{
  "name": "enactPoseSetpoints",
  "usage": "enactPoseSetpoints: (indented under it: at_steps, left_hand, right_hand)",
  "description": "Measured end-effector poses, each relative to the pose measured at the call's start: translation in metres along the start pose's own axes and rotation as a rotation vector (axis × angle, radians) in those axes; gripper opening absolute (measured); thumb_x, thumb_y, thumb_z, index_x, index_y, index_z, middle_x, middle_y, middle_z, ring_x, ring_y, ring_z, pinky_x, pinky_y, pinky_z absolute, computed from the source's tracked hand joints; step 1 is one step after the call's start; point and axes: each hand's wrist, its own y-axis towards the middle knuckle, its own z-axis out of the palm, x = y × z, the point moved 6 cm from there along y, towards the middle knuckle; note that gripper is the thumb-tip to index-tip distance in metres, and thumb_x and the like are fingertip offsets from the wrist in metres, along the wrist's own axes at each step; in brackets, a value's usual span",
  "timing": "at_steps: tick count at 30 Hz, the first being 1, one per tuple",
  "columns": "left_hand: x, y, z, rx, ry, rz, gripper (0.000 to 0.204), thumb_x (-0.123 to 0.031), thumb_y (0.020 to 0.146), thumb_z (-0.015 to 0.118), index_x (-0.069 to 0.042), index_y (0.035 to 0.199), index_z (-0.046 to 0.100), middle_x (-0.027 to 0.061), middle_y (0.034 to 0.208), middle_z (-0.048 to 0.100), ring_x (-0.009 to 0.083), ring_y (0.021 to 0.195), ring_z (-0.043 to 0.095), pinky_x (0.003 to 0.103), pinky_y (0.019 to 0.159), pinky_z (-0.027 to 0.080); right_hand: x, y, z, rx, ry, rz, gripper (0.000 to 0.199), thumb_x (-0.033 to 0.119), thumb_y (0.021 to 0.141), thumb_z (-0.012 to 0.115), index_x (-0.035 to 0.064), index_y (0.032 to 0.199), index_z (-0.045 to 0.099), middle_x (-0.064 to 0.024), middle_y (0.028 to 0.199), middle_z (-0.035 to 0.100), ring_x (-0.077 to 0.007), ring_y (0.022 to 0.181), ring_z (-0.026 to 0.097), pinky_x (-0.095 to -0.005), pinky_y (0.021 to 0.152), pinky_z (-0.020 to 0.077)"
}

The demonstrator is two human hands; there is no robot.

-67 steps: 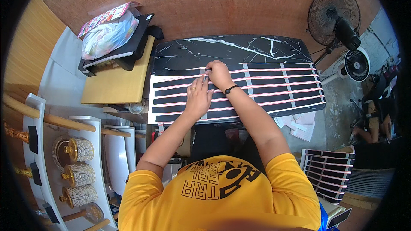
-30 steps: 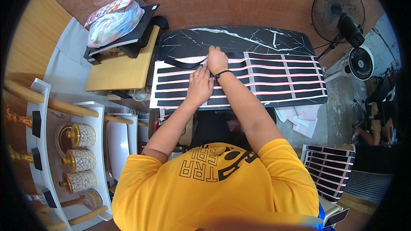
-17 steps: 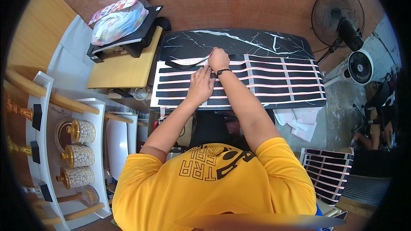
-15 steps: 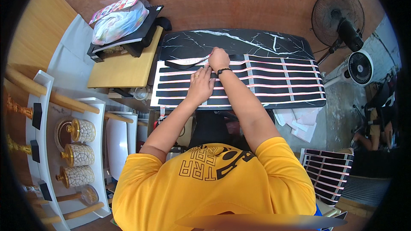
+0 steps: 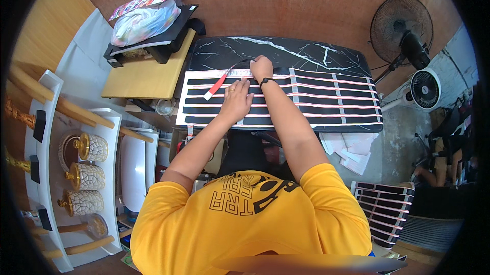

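Note:
Across the black marble-patterned table point(image 5: 286, 50) lies a white sheet point(image 5: 181, 102) carrying several long black strips edged in white and red, crossed by grey bands point(image 5: 294, 91). My left hand point(image 5: 237, 102) rests flat on the sheet, its fingers spread a little and pointing away from me. Just beyond and to the right, my right hand point(image 5: 262, 68) is closed on a loose black strip point(image 5: 237, 66) at the sheet's far edge. The strip's free end curls over to the left and shows a red and white face point(image 5: 216, 87). My right fingertips are partly hidden.
A wooden side table point(image 5: 145, 82) with a black stand and a plastic bag point(image 5: 145, 24) is at the left. White shelves point(image 5: 112, 163) hold gold-lidded jars. Two fans point(image 5: 424, 90) stand at the right. Papers point(image 5: 352, 147) and another striped sheet point(image 5: 383, 208) lie lower right.
The loose strip's free end has turned over and swung nearer to me, now showing red and white. Both hands stay nearly in place; the whole view has shifted slightly.

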Motion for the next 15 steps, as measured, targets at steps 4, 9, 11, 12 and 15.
enactPoseSetpoints:
  at_steps: [4,9,11,12,15]
  left_hand:
    - [0.010,0.006,-0.002,0.031,-0.060,-0.018,0.050,-0.026,0.093,0.064,0.002,0.133,0.055,0.0212,0.138,0.052,0.0393,0.126,0.050,0.051,0.108,0.035]
    - [0.043,0.043,-0.012,-0.017,-0.242,-0.135,0.044,-0.022,0.088,0.070,0.000,0.126,0.060,0.0224,0.125,0.057,0.0401,0.118,0.056,0.045,0.102,0.044]
    - [0.052,0.056,-0.009,0.014,-0.213,-0.234,0.042,-0.022,0.088,0.070,0.000,0.123,0.062,0.0229,0.123,0.058,0.0399,0.116,0.057,0.045,0.100,0.046]
    - [0.055,0.062,-0.006,0.027,-0.193,-0.289,0.041,-0.021,0.088,0.070,0.000,0.122,0.063,0.0231,0.122,0.059,0.0398,0.115,0.058,0.044,0.099,0.047]
    - [0.057,0.074,-0.003,0.016,-0.149,-0.343,0.025,-0.020,0.086,0.071,-0.003,0.104,0.071,0.0195,0.109,0.064,0.0383,0.102,0.064,0.044,0.089,0.051]
  right_hand:
    - [0.005,-0.002,0.005,0.096,-0.086,-0.123,0.029,0.025,0.082,0.076,0.0065,0.104,0.073,-0.0199,0.110,0.069,-0.0384,0.104,0.067,-0.0461,0.088,0.0549]
    - [0.006,-0.032,-0.015,0.074,0.510,-0.320,0.019,-0.007,0.084,0.064,0.0018,0.099,0.068,-0.0129,0.113,0.062,-0.0311,0.095,0.067,-0.0342,0.076,0.0555]
    - [0.008,-0.045,-0.032,-0.092,0.354,-0.519,0.016,-0.006,0.083,0.065,0.0017,0.096,0.069,-0.0113,0.110,0.062,-0.0216,0.079,0.065,-0.0303,0.066,0.0525]
    - [0.008,-0.050,-0.038,-0.165,0.279,-0.605,0.015,-0.005,0.082,0.065,0.0017,0.095,0.069,-0.0106,0.109,0.062,-0.0169,0.071,0.065,-0.0284,0.061,0.0510]
    - [-0.002,-0.053,-0.036,-0.084,0.234,-0.572,0.012,-0.004,0.081,0.066,0.0011,0.092,0.069,-0.0104,0.098,0.064,-0.0186,0.070,0.061,-0.0291,0.066,0.0501]
